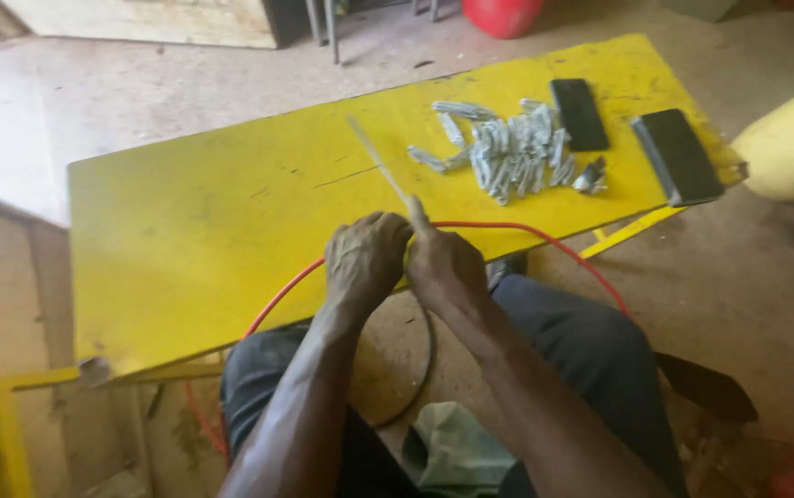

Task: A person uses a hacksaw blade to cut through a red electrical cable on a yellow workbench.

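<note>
Both hands, left hand (366,257) and right hand (443,268), clench a thin pale rod (380,166) mid-frame, its tip poking toward the upper left over the yellow table (194,231).

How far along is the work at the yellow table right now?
Done, it seems: a pile of short grey metal pieces lies on the yellow table. In hand: the left hand and right hand together grip a thin pale rod beside an orange cable. Left: how much remains can't be told; two dark flat blocks lie untouched.
</note>
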